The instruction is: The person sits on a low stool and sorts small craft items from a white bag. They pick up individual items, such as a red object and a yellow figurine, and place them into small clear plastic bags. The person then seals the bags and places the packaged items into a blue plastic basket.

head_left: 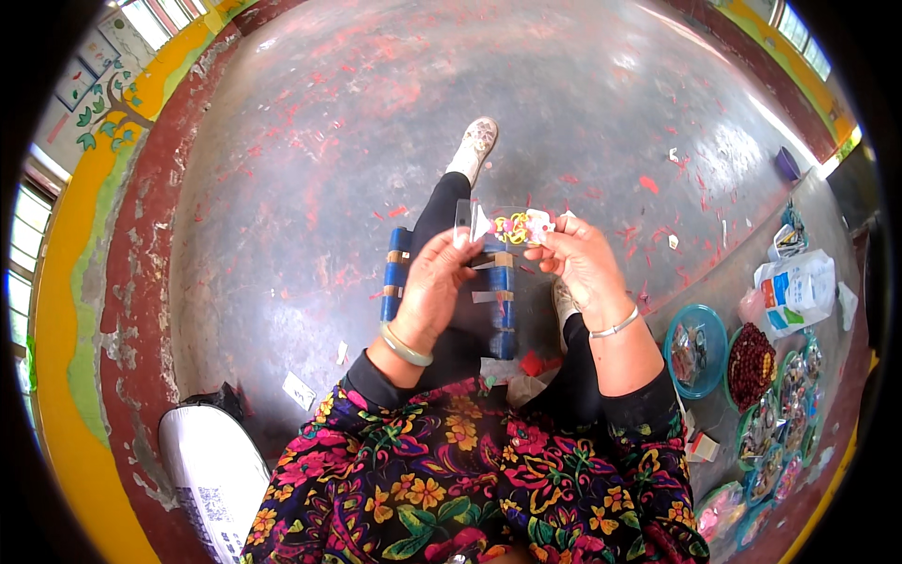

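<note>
Above my lap, my left hand [434, 282] is closed, pinching the left end of a small clear plastic packet [464, 214]. My right hand [581, 261] is closed too, its thumb and fingers on a bunch of small yellow, pink and white trinkets [519, 227] at the packet's other end. Whether the trinkets lie fully inside the plastic, I cannot tell. Below my hands, between my legs, are two blue bars with brown bands [504, 315], partly hidden by my left hand and wrist.
At the right stand a teal basin [695, 376], a bowl of dark red beads [751, 368], several trays of small packets [759, 430] and a white bag [795, 293]. A white sack [209, 470] lies at lower left. Red scraps litter the grey floor [310, 188].
</note>
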